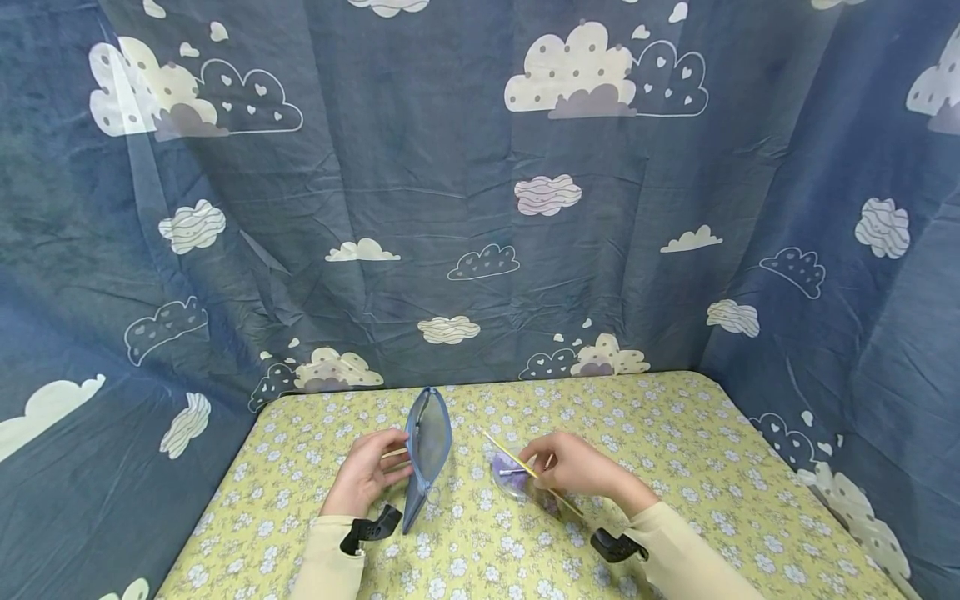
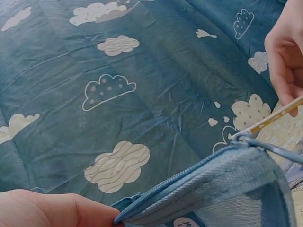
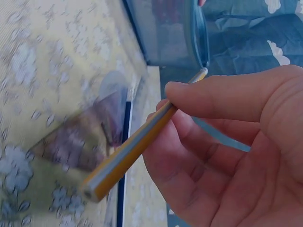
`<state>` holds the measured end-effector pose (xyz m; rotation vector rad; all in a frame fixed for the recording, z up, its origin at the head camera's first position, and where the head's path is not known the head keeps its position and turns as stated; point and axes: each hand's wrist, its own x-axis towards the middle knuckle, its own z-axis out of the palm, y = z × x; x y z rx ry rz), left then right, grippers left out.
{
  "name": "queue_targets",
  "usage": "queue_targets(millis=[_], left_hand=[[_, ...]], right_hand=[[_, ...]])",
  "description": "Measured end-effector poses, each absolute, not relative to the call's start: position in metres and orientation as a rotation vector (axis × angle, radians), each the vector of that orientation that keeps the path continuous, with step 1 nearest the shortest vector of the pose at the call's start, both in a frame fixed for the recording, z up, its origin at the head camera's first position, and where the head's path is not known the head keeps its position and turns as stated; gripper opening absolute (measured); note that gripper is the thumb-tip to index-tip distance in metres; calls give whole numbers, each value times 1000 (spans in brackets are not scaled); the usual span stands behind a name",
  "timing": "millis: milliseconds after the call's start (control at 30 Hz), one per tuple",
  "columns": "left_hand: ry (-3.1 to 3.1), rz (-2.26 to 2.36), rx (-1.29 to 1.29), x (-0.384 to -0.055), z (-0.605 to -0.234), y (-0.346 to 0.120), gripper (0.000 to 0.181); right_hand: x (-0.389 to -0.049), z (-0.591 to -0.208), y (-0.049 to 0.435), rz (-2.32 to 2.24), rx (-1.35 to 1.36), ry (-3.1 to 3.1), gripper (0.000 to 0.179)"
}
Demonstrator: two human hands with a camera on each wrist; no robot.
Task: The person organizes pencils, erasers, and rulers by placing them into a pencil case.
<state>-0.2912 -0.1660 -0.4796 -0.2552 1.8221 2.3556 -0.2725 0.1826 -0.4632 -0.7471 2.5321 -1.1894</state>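
Note:
My left hand [image 1: 367, 473] holds a blue zip pouch [image 1: 433, 442] upright by its side, thumb and fingers at the zipped edge. Its zip [image 2: 189, 163] is undone and the mouth gapes toward the right. A yellow pencil [image 3: 135, 146] with a silver stripe is pinched between thumb and fingers of my right hand [image 1: 573, 465]. It slants across the space right of the pouch, its far tip pointing up toward the pouch. Below the right hand, a clear, purple-tinted flat item [image 1: 508, 475] lies on the table, partly covered by that hand.
A dark blue stick-like thing [image 3: 127, 123] lies beside the see-through item. The table [image 1: 675, 467] wears a yellow flowered cloth. Dark blue cloud-print curtains [image 1: 420, 192] close off the back and both sides.

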Motion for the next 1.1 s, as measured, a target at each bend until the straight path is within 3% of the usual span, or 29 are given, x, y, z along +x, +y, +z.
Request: queue_targets(millis=[1100], left_hand=[[1829,2353,-248,-292,-480,-168,17]], right_hand=[[-289,-435,129,-1574,-473,2244,43]])
